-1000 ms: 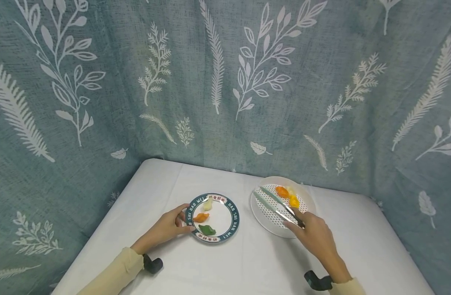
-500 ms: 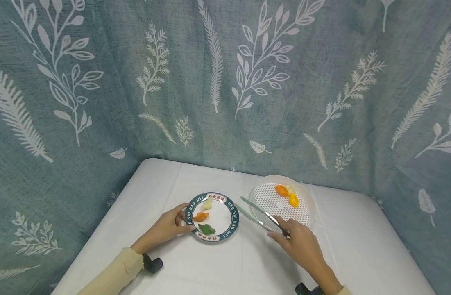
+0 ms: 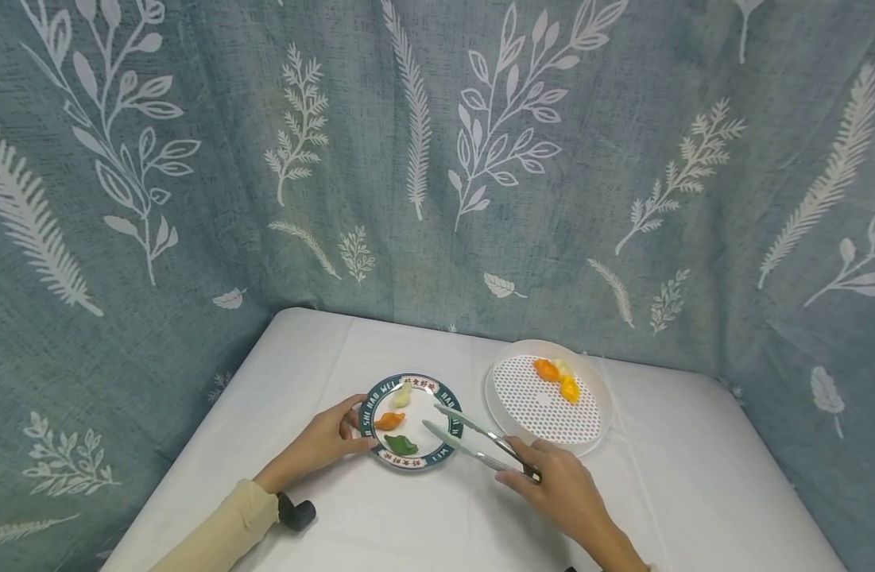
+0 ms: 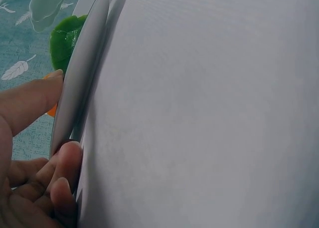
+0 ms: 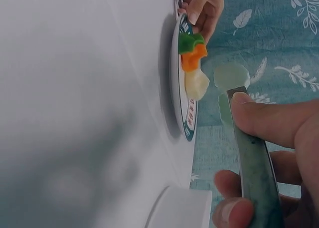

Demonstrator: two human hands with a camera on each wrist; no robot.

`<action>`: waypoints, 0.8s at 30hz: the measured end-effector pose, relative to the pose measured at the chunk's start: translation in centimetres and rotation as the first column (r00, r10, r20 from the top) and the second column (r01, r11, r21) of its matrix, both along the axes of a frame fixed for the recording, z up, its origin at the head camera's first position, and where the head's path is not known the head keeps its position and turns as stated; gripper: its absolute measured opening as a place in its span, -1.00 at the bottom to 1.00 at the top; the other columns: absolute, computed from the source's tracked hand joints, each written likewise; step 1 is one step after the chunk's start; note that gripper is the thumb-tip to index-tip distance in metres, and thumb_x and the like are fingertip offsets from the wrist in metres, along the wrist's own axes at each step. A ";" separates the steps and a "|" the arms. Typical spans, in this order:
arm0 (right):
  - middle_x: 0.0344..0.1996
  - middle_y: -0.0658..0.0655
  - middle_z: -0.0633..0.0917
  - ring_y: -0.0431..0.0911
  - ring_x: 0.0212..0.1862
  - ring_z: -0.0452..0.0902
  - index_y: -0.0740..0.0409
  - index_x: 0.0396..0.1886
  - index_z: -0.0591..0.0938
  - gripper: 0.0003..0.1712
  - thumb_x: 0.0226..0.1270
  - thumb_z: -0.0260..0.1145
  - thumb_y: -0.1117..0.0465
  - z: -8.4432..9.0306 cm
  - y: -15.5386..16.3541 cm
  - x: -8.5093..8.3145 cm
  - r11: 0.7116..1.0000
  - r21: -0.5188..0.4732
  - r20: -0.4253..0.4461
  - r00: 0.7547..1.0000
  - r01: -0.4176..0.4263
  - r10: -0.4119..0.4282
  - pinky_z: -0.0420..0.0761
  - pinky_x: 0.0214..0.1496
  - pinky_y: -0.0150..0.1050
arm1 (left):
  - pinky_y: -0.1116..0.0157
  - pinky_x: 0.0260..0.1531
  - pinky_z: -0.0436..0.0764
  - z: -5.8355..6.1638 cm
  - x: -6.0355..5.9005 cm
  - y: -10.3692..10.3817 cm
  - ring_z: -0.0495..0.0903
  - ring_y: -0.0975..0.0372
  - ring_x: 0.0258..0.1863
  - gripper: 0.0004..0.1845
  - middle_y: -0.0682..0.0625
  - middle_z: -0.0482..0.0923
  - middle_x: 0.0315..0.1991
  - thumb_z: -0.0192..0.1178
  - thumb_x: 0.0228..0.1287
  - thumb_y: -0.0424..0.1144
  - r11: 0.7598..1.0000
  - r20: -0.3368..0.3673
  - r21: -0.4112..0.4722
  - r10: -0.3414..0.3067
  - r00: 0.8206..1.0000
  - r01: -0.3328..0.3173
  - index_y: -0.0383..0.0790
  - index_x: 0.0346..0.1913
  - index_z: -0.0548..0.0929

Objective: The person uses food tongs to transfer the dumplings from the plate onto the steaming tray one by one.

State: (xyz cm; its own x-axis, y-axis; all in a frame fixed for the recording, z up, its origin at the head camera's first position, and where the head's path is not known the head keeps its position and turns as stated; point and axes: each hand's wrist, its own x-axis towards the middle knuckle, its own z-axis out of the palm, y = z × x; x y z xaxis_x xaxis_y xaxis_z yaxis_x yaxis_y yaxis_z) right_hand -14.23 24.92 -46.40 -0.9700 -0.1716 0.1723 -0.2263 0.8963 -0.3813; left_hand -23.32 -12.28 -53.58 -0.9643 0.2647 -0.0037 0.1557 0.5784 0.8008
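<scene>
My left hand (image 3: 323, 439) pinches the left rim of a round plate (image 3: 385, 388) with a teal lettered border. In the left wrist view the thumb lies on top of the rim, with fingers curled below. On the plate are three dumpling-shaped pieces: white (image 3: 403, 396), orange (image 3: 390, 421) and green (image 3: 401, 445). My right hand (image 3: 562, 486) grips metal tongs (image 3: 451, 439) with pale green tips. The tips stand apart with nothing between them, over the plate's right side in the head view. In the right wrist view the thumb presses one arm of the tongs (image 5: 256, 163).
Right of the plate stands a round white tray (image 3: 493, 407) with a perforated base. It holds orange (image 3: 546, 370), pale (image 3: 563, 368) and yellow (image 3: 569, 390) pieces near its back. A white cloth covers the table (image 3: 408, 524); a leaf-patterned curtain (image 3: 437, 159) hangs behind and at the sides.
My right hand has moved left and toward me with the tongs, from over the perforated tray to over the plate. My left hand, the plate and the pieces have stayed put.
</scene>
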 end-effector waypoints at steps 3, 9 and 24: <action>-0.59 -0.23 0.41 -0.28 -0.51 0.28 -0.15 0.20 0.75 -0.39 0.12 0.60 -0.14 -0.2 -0.6 0.2 1.000 -0.005 0.025 1.000 -0.002 0.002 0.35 -0.52 -0.35 | 0.32 -0.40 0.45 0.1 0.1 0.0 0.45 0.25 -0.37 -0.08 0.09 0.54 -0.19 0.57 0.12 -0.05 1.000 0.004 -0.001 0.000 1.000 0.000 -0.17 0.51 0.37; -0.59 -0.25 0.38 -0.33 -0.54 0.23 -0.17 0.18 0.76 -0.40 0.12 0.58 -0.17 -0.7 -1.4 0.5 0.998 0.024 0.011 0.999 -0.053 0.052 0.30 -0.51 -0.37 | 0.31 -0.39 0.44 0.2 0.1 0.1 0.44 0.25 -0.37 -0.07 0.09 0.54 -0.19 0.57 0.13 -0.05 1.000 0.015 -0.004 0.003 1.000 -0.003 -0.15 0.52 0.36; -0.58 -0.27 0.36 -0.33 -0.54 0.22 -0.19 0.24 0.72 -0.38 0.19 0.50 -0.24 -1.5 -2.8 0.3 0.983 0.129 0.015 0.991 -0.133 0.132 0.29 -0.48 -0.37 | 0.31 -0.40 0.43 0.2 0.0 0.1 0.44 0.26 -0.38 -0.08 0.10 0.54 -0.20 0.57 0.12 -0.06 1.000 0.000 0.004 -0.002 1.000 0.002 -0.18 0.51 0.36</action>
